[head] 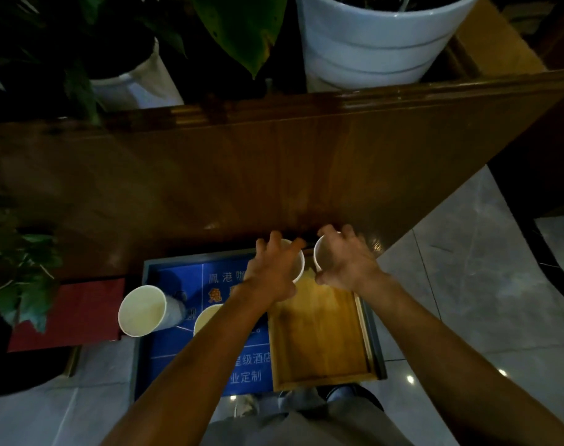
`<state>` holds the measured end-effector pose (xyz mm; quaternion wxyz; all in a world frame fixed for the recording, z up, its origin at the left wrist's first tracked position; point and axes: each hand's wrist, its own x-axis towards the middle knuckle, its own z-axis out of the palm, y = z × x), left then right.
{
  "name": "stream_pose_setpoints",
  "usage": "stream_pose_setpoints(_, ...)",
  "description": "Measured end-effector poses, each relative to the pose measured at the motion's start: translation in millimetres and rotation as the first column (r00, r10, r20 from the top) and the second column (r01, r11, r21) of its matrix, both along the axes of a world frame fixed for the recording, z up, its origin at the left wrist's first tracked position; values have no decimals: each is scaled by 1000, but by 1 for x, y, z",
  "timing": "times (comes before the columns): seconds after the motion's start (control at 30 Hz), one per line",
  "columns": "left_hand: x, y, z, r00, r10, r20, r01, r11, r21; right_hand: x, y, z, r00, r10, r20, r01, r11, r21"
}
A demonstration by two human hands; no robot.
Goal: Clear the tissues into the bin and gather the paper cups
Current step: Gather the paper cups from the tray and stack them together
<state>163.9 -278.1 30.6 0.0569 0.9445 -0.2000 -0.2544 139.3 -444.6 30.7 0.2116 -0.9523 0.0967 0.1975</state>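
A person's two hands work at the far end of a wooden tray (319, 336) that lies on a blue printed mat (177, 284), below a dark wooden panel (242, 162). The left hand (271, 272) arches over a white paper cup (298, 262), fingers spread across its open rim; whether they have closed on it cannot be told. The right hand (345, 262) curls around a second paper cup (319, 255) just beside the first, thumb and fingers wrapped about its wall. Two more cups wait on the mat to the left: a tilted cup (142, 310) near the mat's edge, and another cup (206, 317) partly hidden by the left forearm. No tissues or bin are in view. Thin paper walls may buckle under a hard squeeze, and with the two cups so close, lifting one could knock the other over. The left forearm passes right above the half-hidden cup, so a low sweep back could topple it
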Motion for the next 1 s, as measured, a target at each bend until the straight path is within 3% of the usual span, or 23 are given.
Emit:
stream_pose_setpoints(0.27, -2, 12, 15, 1000, 14, 12, -13, 998, -59, -8, 7, 4, 995, -82, 59, 84, 996, -27)
stream_pose_setpoints(0.43, -10, 41, 46, 994, 81, 71, -64, 976, -210, -24, 21, 23, 982, -141, 127, 140, 990, 10)
stream_pose_setpoints(0.67, -48, 138, 100, 971, 90, 223, -8, 938, -345, -58, 89, 68, 928, -221, 301, 217, 975, 48)
stream_pose_setpoints(1.0, -78, 234, 143, 917, 135, 376, 13, 931, -365, -89, 151, 122, 870, -188, 455, 150, 981, 119)
